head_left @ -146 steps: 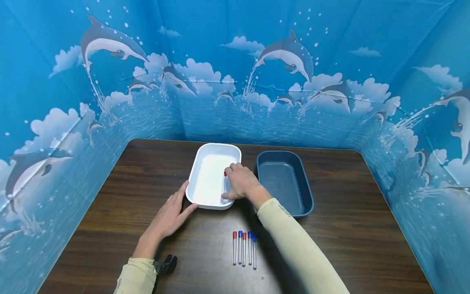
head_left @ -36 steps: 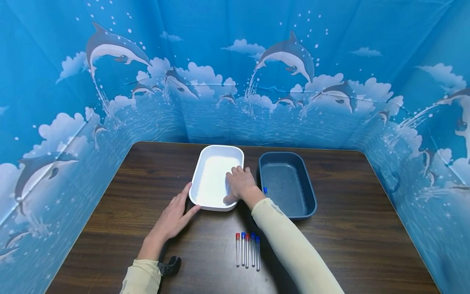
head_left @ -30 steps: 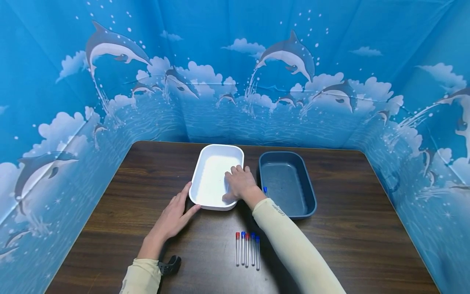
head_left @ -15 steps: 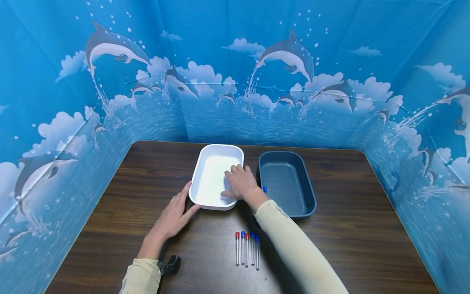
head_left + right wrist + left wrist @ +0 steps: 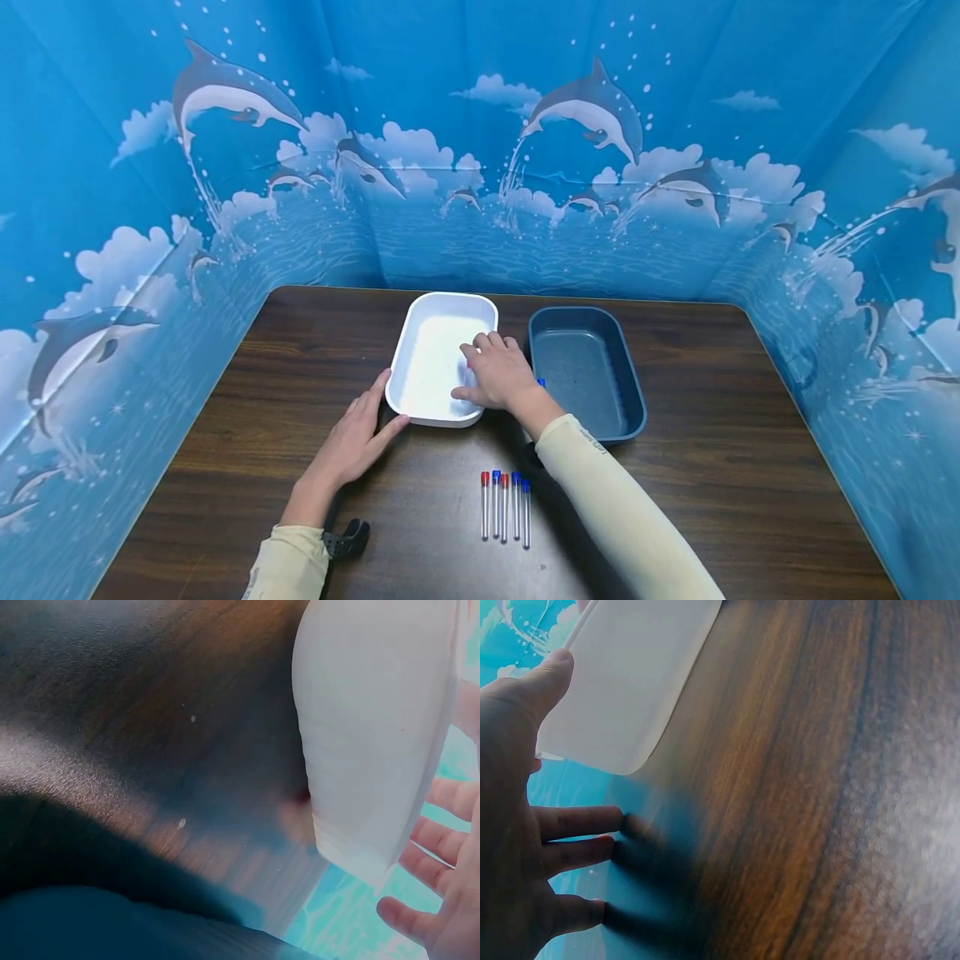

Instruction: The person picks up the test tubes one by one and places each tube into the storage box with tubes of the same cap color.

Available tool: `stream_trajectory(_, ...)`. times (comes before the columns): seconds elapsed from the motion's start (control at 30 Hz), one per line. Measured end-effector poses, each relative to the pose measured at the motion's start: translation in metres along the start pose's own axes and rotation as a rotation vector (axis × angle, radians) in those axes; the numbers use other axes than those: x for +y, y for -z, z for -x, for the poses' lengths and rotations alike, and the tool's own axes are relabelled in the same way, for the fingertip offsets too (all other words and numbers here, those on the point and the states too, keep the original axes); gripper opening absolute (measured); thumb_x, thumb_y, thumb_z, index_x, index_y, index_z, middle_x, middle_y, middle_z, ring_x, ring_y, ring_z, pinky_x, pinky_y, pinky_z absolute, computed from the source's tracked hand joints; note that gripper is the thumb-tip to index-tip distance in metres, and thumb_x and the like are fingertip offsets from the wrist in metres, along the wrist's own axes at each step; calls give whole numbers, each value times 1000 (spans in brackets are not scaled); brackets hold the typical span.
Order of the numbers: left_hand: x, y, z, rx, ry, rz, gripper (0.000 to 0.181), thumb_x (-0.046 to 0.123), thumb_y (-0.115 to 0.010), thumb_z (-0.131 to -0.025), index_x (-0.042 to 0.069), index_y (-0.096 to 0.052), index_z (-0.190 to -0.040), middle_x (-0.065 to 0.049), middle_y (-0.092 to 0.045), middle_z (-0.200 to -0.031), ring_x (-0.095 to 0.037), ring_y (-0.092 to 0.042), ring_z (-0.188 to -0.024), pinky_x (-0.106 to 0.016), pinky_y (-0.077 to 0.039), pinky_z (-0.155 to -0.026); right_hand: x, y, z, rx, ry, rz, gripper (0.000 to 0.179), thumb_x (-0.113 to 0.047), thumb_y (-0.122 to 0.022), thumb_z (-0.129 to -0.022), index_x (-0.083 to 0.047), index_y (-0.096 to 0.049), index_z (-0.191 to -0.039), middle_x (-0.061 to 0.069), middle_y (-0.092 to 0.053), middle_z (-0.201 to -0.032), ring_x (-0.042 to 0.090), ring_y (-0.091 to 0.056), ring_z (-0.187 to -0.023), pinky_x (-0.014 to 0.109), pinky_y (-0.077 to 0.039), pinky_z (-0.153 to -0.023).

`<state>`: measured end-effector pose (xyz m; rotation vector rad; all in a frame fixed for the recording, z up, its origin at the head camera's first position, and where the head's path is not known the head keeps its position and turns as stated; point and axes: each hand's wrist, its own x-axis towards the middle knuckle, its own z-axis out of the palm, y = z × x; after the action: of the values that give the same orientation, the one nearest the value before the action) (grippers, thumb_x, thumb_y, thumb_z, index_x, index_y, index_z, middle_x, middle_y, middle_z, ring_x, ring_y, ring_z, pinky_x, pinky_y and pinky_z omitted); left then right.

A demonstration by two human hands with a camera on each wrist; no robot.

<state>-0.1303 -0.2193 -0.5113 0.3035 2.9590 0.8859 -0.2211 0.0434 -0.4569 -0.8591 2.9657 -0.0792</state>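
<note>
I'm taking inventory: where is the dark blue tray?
In the head view, the dark blue tray sits on the table, right of the white tray, partly behind the right arm.

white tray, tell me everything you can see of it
The white tray is a shallow, open-topped rounded rectangle with raised walls and a smooth, plastic-looking finish. It sits upright on the wooden table, left of the dark blue tray and apart from it. The left hand touches its near left corner. The right hand reaches over its right side, hiding part of the inside; whether it touches the tray is unclear.
</note>
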Motion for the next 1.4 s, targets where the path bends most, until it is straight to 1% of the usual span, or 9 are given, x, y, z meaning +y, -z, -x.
stream_trajectory(0.3, -1, 0, 0, 8, -7, -2, 83, 66, -42, -95, 35, 3, -157, -8, -20, -162, -35, -30, -141, -62, -33, -103, 5, 8, 13, 41, 0, -58, 82, -68, -62, -82, -19, -49, -146, 7, -49, -137, 24, -41, -118, 43, -39, -97)
stream_trajectory(0.43, 0, 0, 0, 8, -12, -7, 83, 66, -42, -95, 35, 4, -157, -9, -20, -161, -35, -30, -141, -61, -33, -103, 8, 9, 21, 54, -4, -71, 83, -69, -62, -82, -18, -48, -146, 7, -49, -138, 24, -41, -119, 43, -38, -99)
stream_trajectory(0.63, 1, 1, 0, 15, -13, -5, 83, 66, -43, -95, 34, 3, -157, -9, -21, -161, -35, -31, -140, -62, -34, -103, 10, 10, 34, 85, 22, -82, 83, -70, -60, -83, -17, -49, -146, 7, -49, -137, 24, -41, -118, 43, -37, -100)
stream_trajectory(0.83, 0, 0, 0, 15, -15, -6, 83, 66, -42, -95, 35, 3, -157, -8, -21, -161, -34, -31, -141, -61, -34, -103, 8, 11, 53, 127, 46, -80, 84, -70, -62, -82, -15, -50, -145, 9, -51, -135, 24, -44, -116, 44, -40, -97)
stream_trajectory(0.9, 0, 0, 0, 18, -16, -6, 83, 66, -42, -95, 35, 3, -157, -8, -21, -161, -34, -31, -141, -61, -34, -103, 7, 11, 60, 138, 56, -96, 85, -70, -62, -82, -15, -49, -145, 9, -52, -135, 24, -45, -115, 44, -40, -96)
stream_trajectory(1.1, 0, -1, 0, 26, -22, -13, 83, 64, -43, -96, 32, 2, -158, -10, -22, -161, -36, -32, -139, -62, -34, -101, 8, 10, 81, 145, 78, -134, 88, -75, -57, -81, -17, -48, -146, 7, -52, -134, 22, -45, -112, 42, -41, -97)
stream_trajectory(1.27, 1, -1, 0, 36, -25, -14, 84, 63, -46, -96, 31, 0, -158, -11, -23, -160, -36, -33, -139, -62, -35, -101, 7, 8, 95, 157, 93, -141, 91, -81, -50, -80, -17, -51, -145, 6, -52, -136, 22, -46, -118, 45, -39, -102)
stream_trajectory(1.33, 1, -2, 0, 31, -23, -15, 84, 63, -45, -96, 30, 0, -159, -11, -23, -160, -36, -33, -139, -62, -35, -101, 6, 9, 99, 158, 99, -148, 92, -82, -51, -79, -18, -51, -144, 5, -51, -137, 23, -45, -122, 45, -37, -103)
stream_trajectory(1.4, 1, -2, -1, 23, -19, -17, 84, 65, -44, -96, 31, 1, -158, -11, -22, -161, -36, -33, -139, -62, -34, -102, 4, 9, 104, 161, 108, -163, 91, -80, -54, -78, -18, -52, -144, 5, -51, -138, 23, -44, -125, 46, -36, -105)
